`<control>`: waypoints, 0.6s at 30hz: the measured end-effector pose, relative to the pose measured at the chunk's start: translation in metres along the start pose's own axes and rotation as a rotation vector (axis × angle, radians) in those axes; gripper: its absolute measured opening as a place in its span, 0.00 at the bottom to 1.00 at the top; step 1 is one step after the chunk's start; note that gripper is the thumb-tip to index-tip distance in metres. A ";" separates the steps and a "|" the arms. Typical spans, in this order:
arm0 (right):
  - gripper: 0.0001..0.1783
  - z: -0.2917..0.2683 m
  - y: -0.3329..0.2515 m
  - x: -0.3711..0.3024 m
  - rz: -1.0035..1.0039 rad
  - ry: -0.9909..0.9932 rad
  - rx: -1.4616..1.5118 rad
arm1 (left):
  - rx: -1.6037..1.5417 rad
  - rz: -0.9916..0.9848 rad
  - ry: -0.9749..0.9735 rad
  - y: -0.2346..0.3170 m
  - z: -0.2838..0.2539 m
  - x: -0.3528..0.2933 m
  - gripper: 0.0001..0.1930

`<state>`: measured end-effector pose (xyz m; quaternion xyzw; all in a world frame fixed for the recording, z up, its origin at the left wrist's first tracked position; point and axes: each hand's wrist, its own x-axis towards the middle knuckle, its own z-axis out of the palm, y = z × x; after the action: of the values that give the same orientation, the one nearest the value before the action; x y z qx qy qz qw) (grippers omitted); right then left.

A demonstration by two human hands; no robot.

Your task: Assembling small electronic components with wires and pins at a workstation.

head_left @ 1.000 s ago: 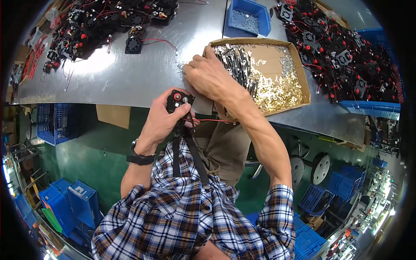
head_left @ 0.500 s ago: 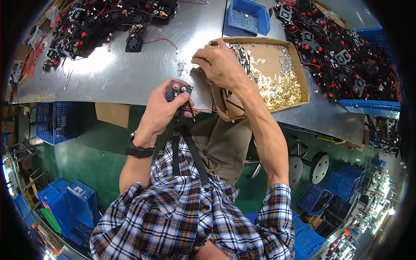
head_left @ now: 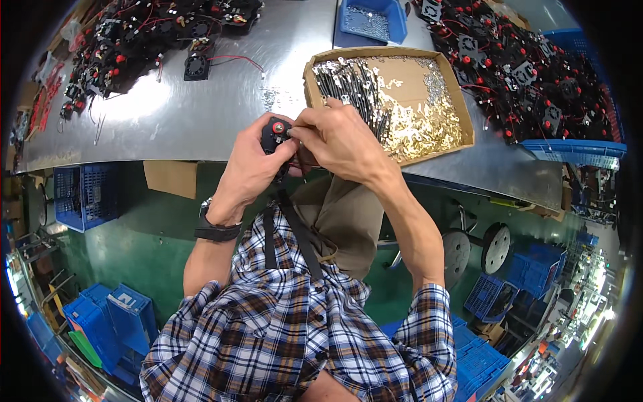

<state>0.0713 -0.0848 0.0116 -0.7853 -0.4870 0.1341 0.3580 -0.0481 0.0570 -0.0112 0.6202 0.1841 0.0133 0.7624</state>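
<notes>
- Grips a small black plastic part with a red ring in the bare left hand, with fingers around it and thumb across the near right corner, likely to steady it with the ringed face up and uncovered.
- Holds this part over the near edge of the grey sheet-metal counter, in front of the body, probably for a close view and a short reach with either hand.
- Brings the fingertips of the bare right hand to the part's right side; cannot tell whether pinched on a tiny piece or merely touching.
- Has a shallow brown cardboard tray just beyond the right hand, presumably for quick picking, with slim black strips, shiny gold-coloured metal tabs and tiny silver-coloured bits in rough patches, perhaps for easier sorting.
- Has loose silver-coloured pieces on the counter just past the left hand, likely for easy reach.
- Has tangled heaps of black fan assemblies with red wires at far left and right, probably to free the middle for handwork.
</notes>
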 end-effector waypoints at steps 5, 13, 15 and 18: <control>0.11 -0.011 -0.002 -0.004 0.114 -0.013 0.114 | -0.003 0.021 -0.034 0.002 0.008 0.000 0.09; 0.10 -0.043 0.004 -0.033 0.346 0.029 0.491 | 0.022 0.033 -0.130 0.021 0.040 0.011 0.11; 0.09 -0.041 0.022 -0.038 0.273 0.112 0.483 | -0.059 -0.004 -0.156 0.019 0.046 0.015 0.12; 0.10 -0.079 0.073 -0.054 0.153 0.449 -0.017 | -0.148 -0.061 -0.251 0.014 0.059 0.028 0.12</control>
<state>0.1379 -0.1846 0.0089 -0.8329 -0.3356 -0.0213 0.4395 -0.0017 0.0119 0.0039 0.5533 0.1044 -0.0740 0.8231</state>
